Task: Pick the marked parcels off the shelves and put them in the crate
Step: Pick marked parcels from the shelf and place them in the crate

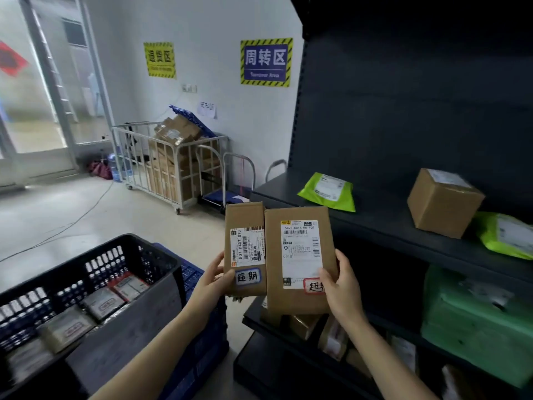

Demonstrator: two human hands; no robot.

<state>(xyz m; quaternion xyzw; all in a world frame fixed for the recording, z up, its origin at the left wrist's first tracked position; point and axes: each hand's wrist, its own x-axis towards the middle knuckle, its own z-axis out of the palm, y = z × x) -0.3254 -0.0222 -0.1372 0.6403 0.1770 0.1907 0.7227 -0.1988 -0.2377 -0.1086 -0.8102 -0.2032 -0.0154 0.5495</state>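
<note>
Left parcel [244, 223] touching right parcel [297, 298], shelves [389, 217] to the right, crate [138, 319] lower left, cage trolley [173, 168] far behind crate

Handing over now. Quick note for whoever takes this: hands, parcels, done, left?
Left hand grips the smaller marked box; right hand grips the larger marked box, both held up beside the shelves.
Done: several parcels lie in the black crate.
Left: put both boxes in the crate; check the green mailer and brown carton on the shelves for marks, unreadable from here.
</note>
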